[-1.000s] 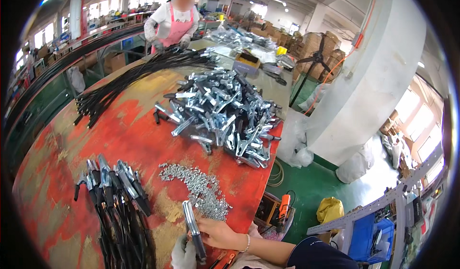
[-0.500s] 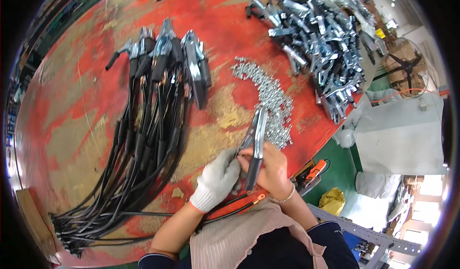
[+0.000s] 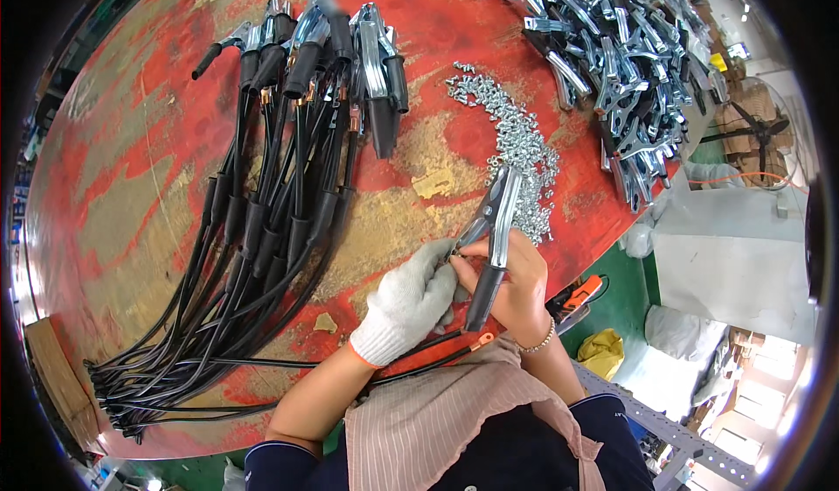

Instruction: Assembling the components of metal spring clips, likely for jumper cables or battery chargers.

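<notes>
My left hand, in a white knit glove, is closed around the near end of one arm of a metal ground clamp. The clamp's other arm ends in a black sleeve that crosses in front of my bare right hand. The right thumb and forefinger are pinched together beside the gloved fingertips, inside the clamp's handles; whatever small part they grip is hidden. Below the hands, a black cable with a copper lug lies near my apron. Past the clamp's jaws spreads a strip of small silvery screws.
Finished-looking clamps on black cables lie bundled at left on the red, worn table. Loose clamps are heaped at the far right. Beyond the table's right edge are an orange tool, a yellow bag and a fan.
The view has shifted, so the table's contents sit higher in the picture. Both hands stay together at the clamp, which appears slightly farther right and more tilted.
</notes>
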A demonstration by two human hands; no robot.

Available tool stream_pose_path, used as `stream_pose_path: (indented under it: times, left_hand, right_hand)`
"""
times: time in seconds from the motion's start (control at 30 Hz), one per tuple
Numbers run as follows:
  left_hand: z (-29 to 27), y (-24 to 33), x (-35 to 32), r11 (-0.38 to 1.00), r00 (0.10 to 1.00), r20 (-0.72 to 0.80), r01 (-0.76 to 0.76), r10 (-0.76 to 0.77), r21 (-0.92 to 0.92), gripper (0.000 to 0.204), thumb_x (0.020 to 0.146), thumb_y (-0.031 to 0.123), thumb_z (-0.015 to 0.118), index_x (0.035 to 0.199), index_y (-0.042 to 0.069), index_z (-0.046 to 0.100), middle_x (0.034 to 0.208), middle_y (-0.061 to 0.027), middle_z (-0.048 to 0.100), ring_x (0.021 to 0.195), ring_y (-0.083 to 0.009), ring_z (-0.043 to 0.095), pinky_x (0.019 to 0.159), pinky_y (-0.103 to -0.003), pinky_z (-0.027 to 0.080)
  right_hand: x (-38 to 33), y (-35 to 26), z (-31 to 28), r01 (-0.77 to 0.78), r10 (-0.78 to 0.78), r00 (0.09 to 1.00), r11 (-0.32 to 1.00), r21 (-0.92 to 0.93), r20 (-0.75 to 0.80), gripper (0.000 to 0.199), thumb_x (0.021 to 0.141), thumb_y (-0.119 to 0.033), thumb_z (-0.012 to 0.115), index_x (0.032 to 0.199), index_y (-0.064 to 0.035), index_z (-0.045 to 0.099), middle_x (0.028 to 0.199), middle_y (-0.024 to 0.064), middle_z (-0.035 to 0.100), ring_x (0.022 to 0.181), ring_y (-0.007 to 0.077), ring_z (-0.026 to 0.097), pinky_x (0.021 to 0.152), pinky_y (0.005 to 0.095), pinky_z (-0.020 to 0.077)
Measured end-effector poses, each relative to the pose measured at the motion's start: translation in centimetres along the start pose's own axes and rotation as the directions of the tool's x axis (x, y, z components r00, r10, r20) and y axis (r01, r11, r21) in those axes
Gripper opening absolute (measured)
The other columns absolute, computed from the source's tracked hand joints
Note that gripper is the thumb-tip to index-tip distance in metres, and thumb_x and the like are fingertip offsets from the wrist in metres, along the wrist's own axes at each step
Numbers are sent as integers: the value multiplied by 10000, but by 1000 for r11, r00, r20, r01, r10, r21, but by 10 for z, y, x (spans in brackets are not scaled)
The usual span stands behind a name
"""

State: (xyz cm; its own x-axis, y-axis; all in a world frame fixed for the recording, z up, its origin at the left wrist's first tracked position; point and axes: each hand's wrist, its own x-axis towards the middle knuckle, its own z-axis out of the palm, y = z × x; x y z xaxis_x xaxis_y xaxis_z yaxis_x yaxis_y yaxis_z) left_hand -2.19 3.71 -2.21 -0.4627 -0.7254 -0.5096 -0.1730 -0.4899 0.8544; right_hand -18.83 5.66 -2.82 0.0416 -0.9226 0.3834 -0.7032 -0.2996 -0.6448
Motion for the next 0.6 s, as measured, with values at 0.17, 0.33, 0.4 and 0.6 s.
stream_pose_path:
  times: [0.17, 0.33, 0.4, 0.6]
  left_hand:
    - [-1, 1, -1, 1000, 1000, 21, 6, -6, -12, 356, 976, 152, 469, 1294, -4, 498, 781, -83, 662, 569, -110, 611, 525, -272, 527]
    - [-1, -4, 2, 998, 999, 39, 26, -24, -55, 356, 974, 152, 471, 1294, -2, 498, 788, -81, 663, 573, -113, 616, 530, -269, 528]
    - [0, -8, 3, 997, 999, 36, 18, -15, -72, 357, 976, 157, 473, 1294, -1, 499, 788, -80, 663, 572, -115, 618, 529, -268, 528]
    - [0, -11, 3, 999, 1000, 19, 16, -16, -30, 359, 976, 169, 484, 1291, -2, 506, 767, -77, 662, 563, -117, 620, 524, -271, 528]
  right_hand:
    - [2, -3, -1, 19, -18, 1000, 1000, 19, -18, 238, 667, -31, 831, 868, -51, 705, 784, 78, 620, 702, 231, 618, 620, 312, 486]
    - [-2, 1, 2, 54, -55, 997, 998, -14, -51, 237, 667, -51, 819, 875, -102, 717, 742, 68, 616, 662, 254, 584, 562, 352, 456]
    - [-3, 3, 2, 33, -33, 998, 999, -7, -54, 231, 670, -57, 822, 871, -106, 720, 742, 66, 614, 653, 251, 581, 554, 349, 450]
    - [-2, 3, 3, 86, -86, 995, 996, -1, -56, 231, 673, -86, 832, 874, -96, 719, 738, 67, 609, 654, 254, 579, 555, 352, 446]
